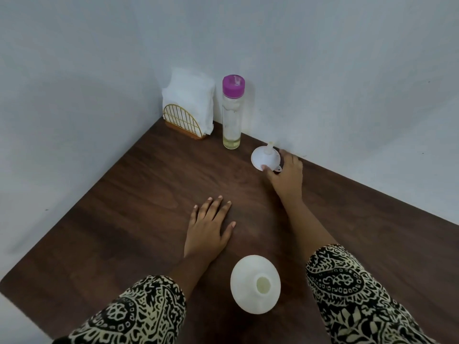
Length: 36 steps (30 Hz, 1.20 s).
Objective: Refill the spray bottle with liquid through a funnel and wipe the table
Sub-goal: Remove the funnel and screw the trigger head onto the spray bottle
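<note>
I've got the right hand [285, 175] out far right by the wall, fingers [293, 160] pinching the funnel [264, 156] by its rim, spout up, probably to carry it over. The spray bottle [255, 284] stands open-necked near me, well apart from them. The left hand [208, 227] lies flat, fingers straight, on the tabletop [124, 207].

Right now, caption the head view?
Right hand grips the white funnel; left hand rests flat on the table near the open white bottle.

r hand [285, 176] holds funnel [263, 156], l hand [208, 227] flat
</note>
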{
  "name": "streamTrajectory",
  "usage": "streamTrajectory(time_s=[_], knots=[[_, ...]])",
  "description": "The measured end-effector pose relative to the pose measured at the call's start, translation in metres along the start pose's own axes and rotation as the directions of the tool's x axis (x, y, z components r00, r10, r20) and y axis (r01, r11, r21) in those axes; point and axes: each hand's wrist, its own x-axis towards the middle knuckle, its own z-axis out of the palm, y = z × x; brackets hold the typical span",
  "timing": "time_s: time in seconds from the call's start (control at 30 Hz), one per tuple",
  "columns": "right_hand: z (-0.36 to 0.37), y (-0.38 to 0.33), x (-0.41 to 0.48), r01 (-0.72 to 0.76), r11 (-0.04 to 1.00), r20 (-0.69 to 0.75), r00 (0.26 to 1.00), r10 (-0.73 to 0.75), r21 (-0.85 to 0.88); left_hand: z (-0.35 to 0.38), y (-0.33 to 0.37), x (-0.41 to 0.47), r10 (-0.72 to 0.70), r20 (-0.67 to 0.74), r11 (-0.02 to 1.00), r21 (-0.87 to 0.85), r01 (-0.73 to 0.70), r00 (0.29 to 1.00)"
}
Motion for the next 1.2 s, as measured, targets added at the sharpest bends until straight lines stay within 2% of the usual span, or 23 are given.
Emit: streamTrajectory(time_s=[0.1,0.2,0.37,0.53,0.63,0.7,0.8,0.87,0.93,0.97,1.03,1.07,1.13,1.2], knots=[[0.007,-0.013,0.013,-0.07,0.991,0.103,0.991,0.082,-0.11,-0.001,0.001,0.001,0.001,0.011,1.0,0.006,-0.001,1.0],[0.007,-0.019,0.025,-0.112,0.987,0.16,0.979,0.13,-0.116,-0.001,-0.001,-0.001,-0.002,0.014,1.0,0.01,0.002,1.0],[0.002,-0.023,0.036,-0.09,0.982,0.267,0.954,0.134,-0.169,0.0,-0.002,0.001,0.004,0.027,1.0,0.018,-0.004,1.0],[-0.028,-0.027,0.007,-0.052,0.993,0.162,0.984,0.069,-0.107,-0.005,0.0,0.0,-0.007,0.047,1.0,-0.025,0.008,0.999],[-0.063,-0.023,-0.031,-0.048,0.998,0.119,0.992,0.052,-0.033,-0.011,-0.001,0.001,-0.011,0.041,0.988,-0.151,0.017,0.999],[-0.095,-0.016,-0.06,-0.081,0.994,0.119,0.99,0.071,0.073,-0.017,-0.003,-0.003,-0.075,0.006,0.926,-0.371,0.072,0.997],[-0.153,0.004,-0.111,-0.165,0.974,0.165,0.976,0.139,0.157,-0.036,0.001,-0.043,-0.342,-0.061,0.684,-0.701,0.203,0.938],[-0.187,0.024,-0.147,-0.231,0.957,0.18,0.963,0.2,0.176,-0.043,0.009,-0.088,-0.42,-0.006,0.586,-0.765,0.266,0.908],[-0.213,0.049,-0.18,-0.293,0.941,0.198,0.945,0.259,0.17,-0.047,0.027,-0.136,-0.404,0.1,0.545,-0.772,0.327,0.909],[-0.221,0.062,-0.194,-0.332,0.931,0.212,0.931,0.298,0.153,-0.047,0.04,-0.159,-0.391,0.188,0.48,-0.794,0.373,0.901],[-0.229,0.085,-0.216,-0.419,0.901,0.226,0.894,0.387,0.114,-0.045,0.07,-0.195,-0.368,0.403,0.314,-0.794,0.52,0.838],[-0.231,0.095,-0.226,-0.456,0.884,0.225,0.876,0.426,0.102,-0.044,0.088,-0.21,-0.337,0.522,0.271,-0.743,0.612,0.783],[-0.231,0.109,-0.241,-0.524,0.846,0.217,0.841,0.496,0.097,-0.044,0.123,-0.231,-0.229,0.75,0.266,-0.565,0.781,0.62],[-0.228,0.113,-0.251,-0.583,0.808,0.21,0.803,0.558,0.084,-0.046,0.151,-0.24,-0.126,0.878,0.272,-0.418,0.867,0.462]])
